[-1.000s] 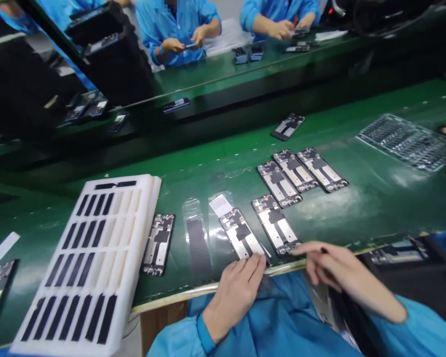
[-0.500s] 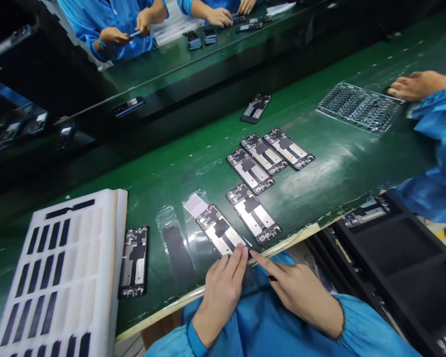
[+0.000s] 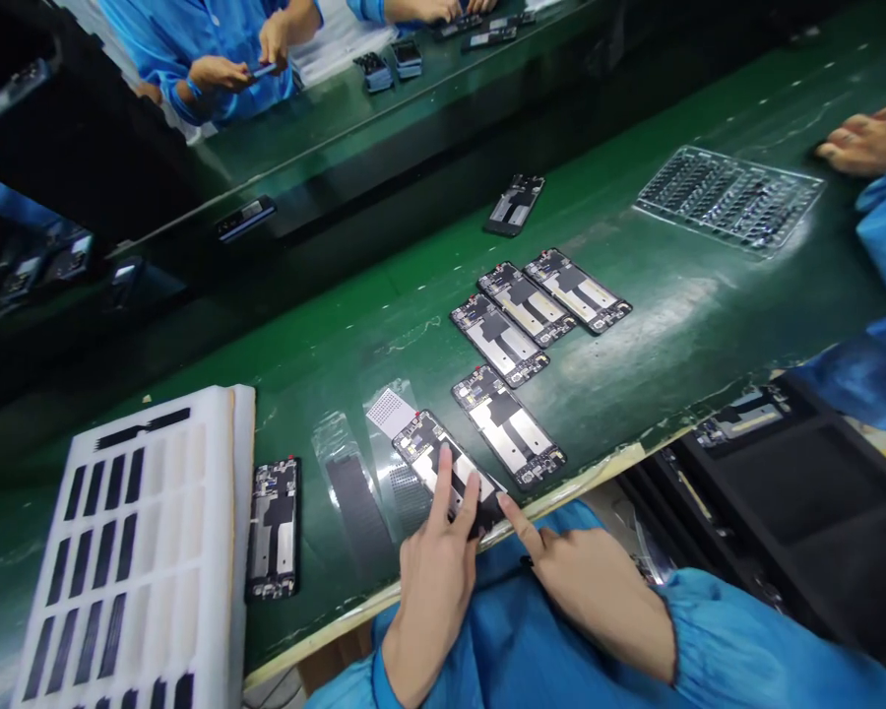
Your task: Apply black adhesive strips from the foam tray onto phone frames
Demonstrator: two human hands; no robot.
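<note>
A phone body without its back cover (image 3: 432,438) lies at the table's near edge, its metal plate and circuit board exposed. My left hand (image 3: 435,581) rests on it, index and middle fingers stretched out and spread over the plate. My right hand (image 3: 591,576) points its index finger at the phone's lower right edge. Its other fingers are curled under, with a small black bit showing beside them that I cannot make out. Right of this phone lies a second open phone body (image 3: 509,428). A white dotted sheet (image 3: 391,412) on clear film pokes out at its upper left.
White foam trays (image 3: 225,414) with black strips stand at left, beside another phone body (image 3: 275,527). More phone bodies (image 3: 498,335) lie farther back. A clear plastic tray (image 3: 730,197) is near a co-worker's hand (image 3: 867,143). Black bins (image 3: 819,492) sit below the edge.
My left hand has moved up over the phone, its fingers parting onto the metal plate. My right index finger stays at the phone's edge. The co-worker's hand at right has drawn away from the plastic tray.
</note>
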